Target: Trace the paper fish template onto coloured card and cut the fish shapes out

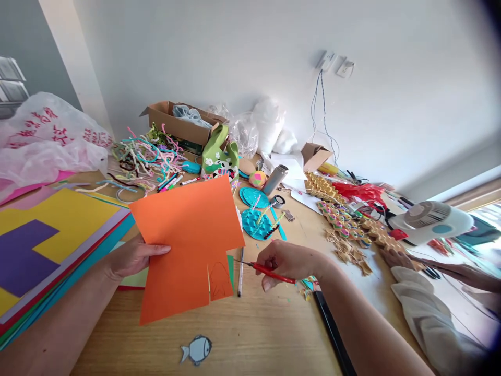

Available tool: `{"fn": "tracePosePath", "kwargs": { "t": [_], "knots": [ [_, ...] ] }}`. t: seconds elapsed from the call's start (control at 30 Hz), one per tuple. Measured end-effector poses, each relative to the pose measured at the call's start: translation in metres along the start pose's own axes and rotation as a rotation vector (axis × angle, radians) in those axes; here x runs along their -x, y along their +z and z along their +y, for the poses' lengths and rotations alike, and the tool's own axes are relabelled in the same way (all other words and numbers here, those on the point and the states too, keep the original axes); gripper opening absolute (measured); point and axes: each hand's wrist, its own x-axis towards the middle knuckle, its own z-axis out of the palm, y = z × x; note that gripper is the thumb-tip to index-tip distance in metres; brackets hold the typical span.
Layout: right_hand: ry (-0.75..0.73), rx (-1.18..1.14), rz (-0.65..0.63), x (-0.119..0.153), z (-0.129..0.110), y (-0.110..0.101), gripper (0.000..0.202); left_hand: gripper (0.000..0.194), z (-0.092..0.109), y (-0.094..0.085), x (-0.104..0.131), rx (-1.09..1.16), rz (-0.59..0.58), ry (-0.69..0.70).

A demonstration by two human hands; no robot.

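My left hand [135,256] pinches the left edge of a large orange sheet of paper [183,230], thumb on top. A notch is cut from its right side, and a slit runs up from its lower edge beside a pencil-drawn outline. In my right hand [279,261] is a pair of red-handled scissors [270,272], its blades pointing left at the paper's right edge, by the notch. Behind the sheet, a bit of green paper [230,274] shows. A pencil [240,274] lies between the paper and my right hand. A grey paper fish [196,350] lies nearer to me.
Coloured paper sheets [90,209] are stacked at left. Pipe cleaners [144,156], a cardboard box [178,122], a green felt bag [219,151] and a thermos [275,179] stand behind. Blue egg-carton pieces [256,223] lie mid-table. Another person's hand [397,258] works at right near a fan [434,222].
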Motion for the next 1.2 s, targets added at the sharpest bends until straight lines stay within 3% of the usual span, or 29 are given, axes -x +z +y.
{"fn": "tracePosePath", "kwargs": {
  "t": [0.13,0.8,1.0,1.2],
  "knots": [
    [0.020,-0.063,-0.167,-0.006,-0.010,-0.002,0.044,0.041,-0.002,0.000,0.000,-0.019,-0.037,-0.015],
    [-0.006,-0.007,-0.241,-0.024,-0.025,0.001,0.052,0.033,-0.001,0.003,0.003,0.018,-0.111,-0.037],
    [0.001,0.034,-0.247,-0.026,-0.027,0.001,0.053,0.037,-0.002,0.001,0.003,0.018,-0.094,-0.052],
    [0.061,0.072,-0.259,-0.029,-0.025,0.001,0.051,0.045,-0.007,-0.007,-0.005,0.071,-0.169,-0.077]
  ]
}}
